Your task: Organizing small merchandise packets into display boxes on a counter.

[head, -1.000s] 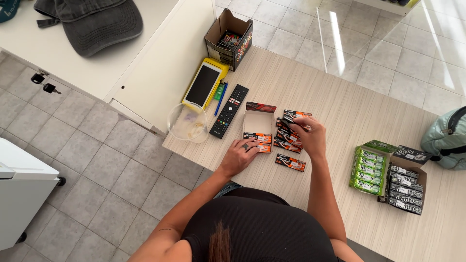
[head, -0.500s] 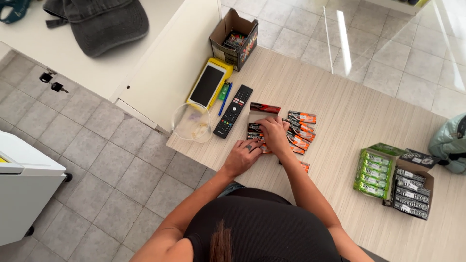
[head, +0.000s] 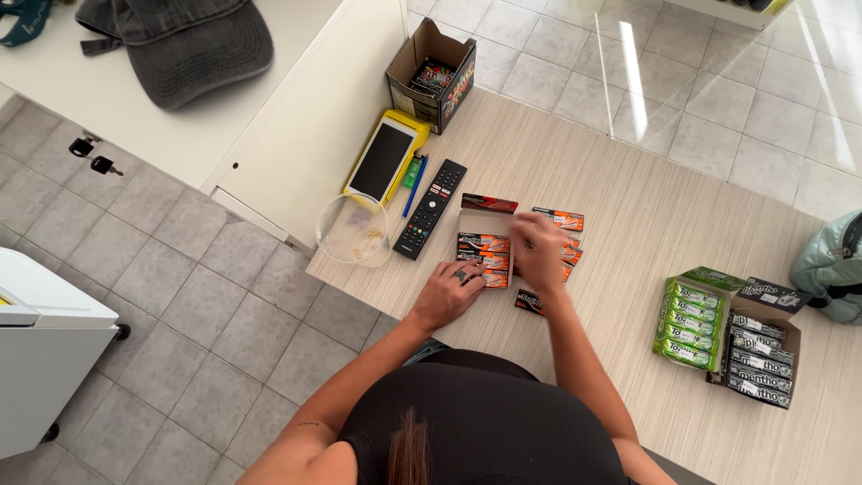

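Packing small orange packs into the small display box (head: pixel 483 235) on the worktop (head: pixel 628 180), roughly half done by the look of it.

State now:
- Box sits just right of the black remote (head: pixel 431 208), flap folded back at the far end. About three orange packs (head: pixel 483 242) lie stacked flat inside, near end filled, far end bare cardboard.
- Left hand (head: pixel 449 292) lies flat at the near-left corner of the box, fingers spread, touching the box edge and the nearest pack. Steadying, not gripping.
- Right hand (head: pixel 539 251) is over the box's right edge, fingers curled down. Motion blur; probably pinching a pack, but I cannot tell for sure.
- Loose packs (head: pixel 558 218) outside the box: one clear at the far right, two or three partly hidden under the right hand, one darker one (head: pixel 530 303) near the worktop edge. Call it four or five left to load; exact count hidden.

Other counts:
- 1 green carton (head: pixel 687 319) of mint rolls, about six rows showing.
- 1 black carton (head: pixel 761 355), about five rows showing.
- 1 open brown box (head: pixel 433 72) at the far end, contents too small to count.
- 1 yellow-edged card terminal (head: pixel 384 160), 1 clear plastic cup (head: pixel 353 229), 1 blue pen (head: pixel 413 187).
- 1 grey cap (head: pixel 180 45) on the white counter, keys (head: pixel 94 154) on the floor tiles, pale green bag (head: pixel 831 265) at the right edge.
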